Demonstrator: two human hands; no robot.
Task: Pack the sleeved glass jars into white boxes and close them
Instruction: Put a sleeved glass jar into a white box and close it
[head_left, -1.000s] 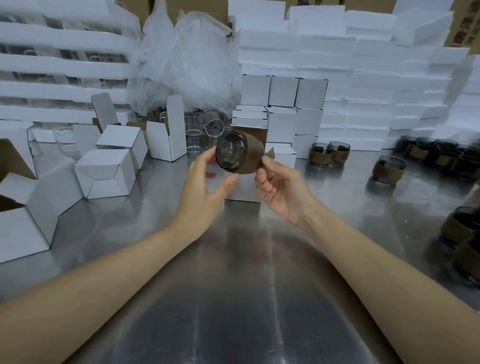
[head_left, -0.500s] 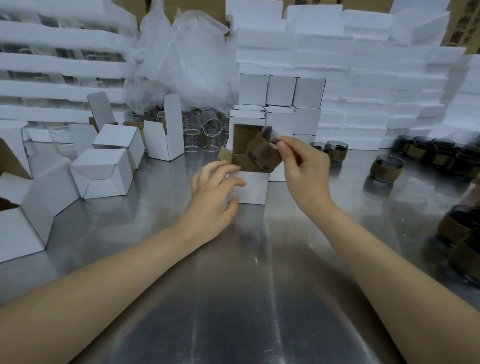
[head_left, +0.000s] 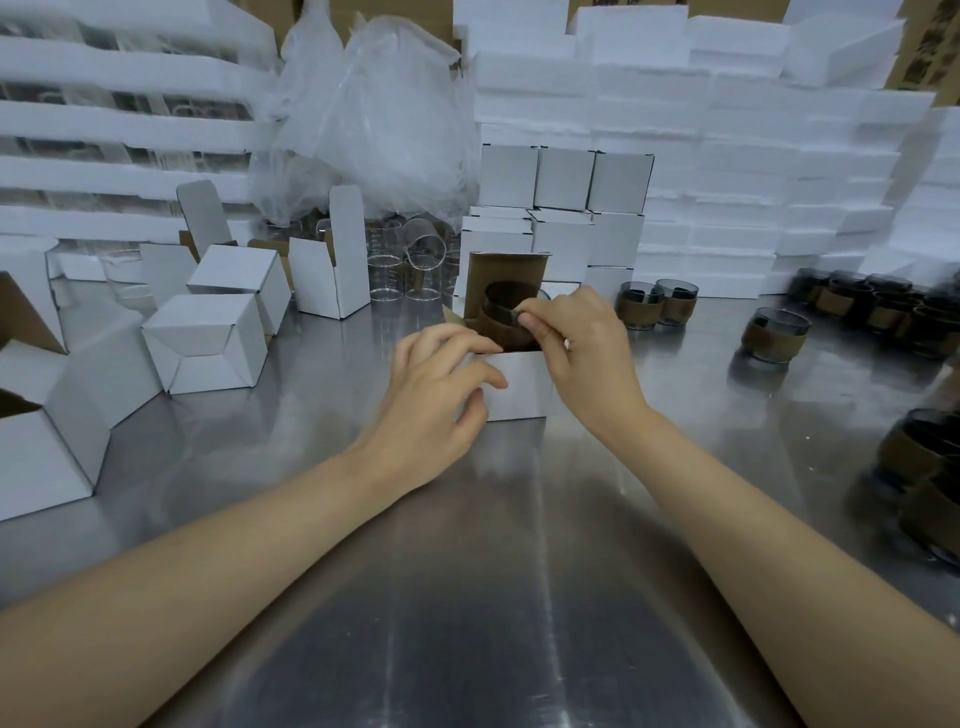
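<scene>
We start with the steel table (head_left: 467, 597): along its far edge stands a wall of closed white boxes (head_left: 566, 179), and sleeved jars wait along its right edge (head_left: 774, 335). Near the middle of the table sits the open box (head_left: 519, 387), its brown-lined lid flap (head_left: 506, 270) standing upright at the back.

The jar (head_left: 506, 317) in hand sits mouth-up in the box's opening, its sleeve partly below the front wall and its glass rim above it. We judge this to be the loading step, with the jar only part-way in.

Our right hand (head_left: 582, 353) pinches the jar's rim between thumb and forefinger. Our left hand (head_left: 441, 395) grips the box at its near left corner, fingers curled over the top edge, though the thumb's hold is hard to make out.

Next, we think, the jar needs lowering straight until it seats. Then the pinch can let go, and the flap folds forward and tucks in.
</scene>
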